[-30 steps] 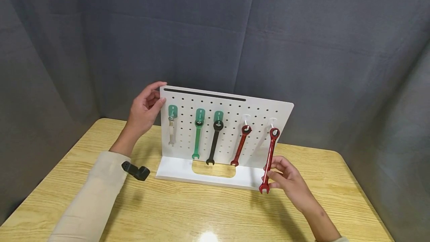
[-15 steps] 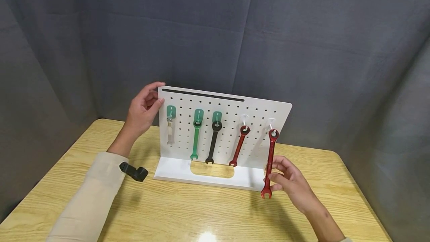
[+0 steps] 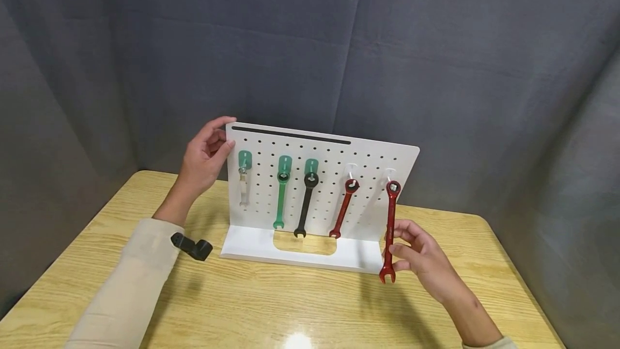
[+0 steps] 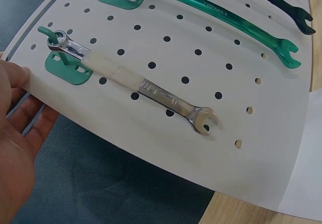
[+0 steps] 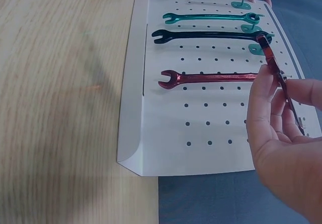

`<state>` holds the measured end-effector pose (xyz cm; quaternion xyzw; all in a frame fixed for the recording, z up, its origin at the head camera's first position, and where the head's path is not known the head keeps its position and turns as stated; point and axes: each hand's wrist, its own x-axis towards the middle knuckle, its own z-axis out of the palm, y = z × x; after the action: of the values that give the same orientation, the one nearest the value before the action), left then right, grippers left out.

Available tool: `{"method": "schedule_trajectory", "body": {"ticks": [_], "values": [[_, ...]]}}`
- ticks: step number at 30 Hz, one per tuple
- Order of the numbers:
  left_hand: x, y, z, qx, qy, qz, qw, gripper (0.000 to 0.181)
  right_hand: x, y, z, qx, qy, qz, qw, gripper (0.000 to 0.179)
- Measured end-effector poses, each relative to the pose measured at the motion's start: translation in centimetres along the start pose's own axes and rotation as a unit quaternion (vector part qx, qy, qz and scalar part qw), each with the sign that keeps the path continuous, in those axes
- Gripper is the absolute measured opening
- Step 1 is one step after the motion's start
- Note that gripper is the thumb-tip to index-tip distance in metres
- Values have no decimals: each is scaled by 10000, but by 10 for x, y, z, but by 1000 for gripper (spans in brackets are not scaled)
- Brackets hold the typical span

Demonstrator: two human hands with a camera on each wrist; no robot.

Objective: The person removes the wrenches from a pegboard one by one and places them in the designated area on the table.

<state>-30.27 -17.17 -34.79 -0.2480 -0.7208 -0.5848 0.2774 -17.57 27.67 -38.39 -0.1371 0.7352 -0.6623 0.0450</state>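
A white pegboard (image 3: 368, 214) stands on the table, and my left hand (image 3: 203, 155) grips its upper left edge between thumb and fingers. My right hand (image 3: 421, 257) pinches the lower shaft of a red combination wrench (image 3: 391, 220). This wrench's ring end is at the tip of the rightmost white hook (image 3: 389, 173); the hook tip shows in the ring. Further left hang a second red wrench (image 3: 343, 211), a black wrench (image 3: 305, 206), a green wrench (image 3: 281, 201) and a silver wrench (image 4: 168, 100) with a whitish band round its shaft.
The wooden table (image 3: 271, 306) extends in front of the board and to both sides. A grey curtain (image 3: 290, 42) hangs close behind. A black mount (image 3: 192, 246) juts from the left sleeve. The board's white base (image 3: 249, 244) has a cutout.
The open end of the held red wrench has swung to the right, so it hangs more nearly upright. My left hand keeps its grip on the board; the view has shifted slightly.
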Motion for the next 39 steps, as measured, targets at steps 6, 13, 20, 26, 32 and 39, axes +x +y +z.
{"method": "schedule_trajectory", "body": {"ticks": [6,13,20,26,32,39], "values": [[1,0,0,-32,-36,24,10000,46,-1,-2,0,-21,-64,-83,9999,26],[0,2,-1,75,-33,-46,10000,46,-2,-4,-1,203,-197,-127,9995,28],[0,2,-1,139,-16,-45,9999,47,-7,-9,-2,147,-114,-89,9998,27],[0,4,1,38,-60,-78,9999,46,-15,-7,-6,187,-41,-117,9997,27],[0,3,0,-63,-52,-68,9999,45,-19,-5,-12,260,-112,-125,9995,27],[1,5,0,-48,-75,-46,9999,45,-23,1,-19,-39,123,182,9998,26]]}}
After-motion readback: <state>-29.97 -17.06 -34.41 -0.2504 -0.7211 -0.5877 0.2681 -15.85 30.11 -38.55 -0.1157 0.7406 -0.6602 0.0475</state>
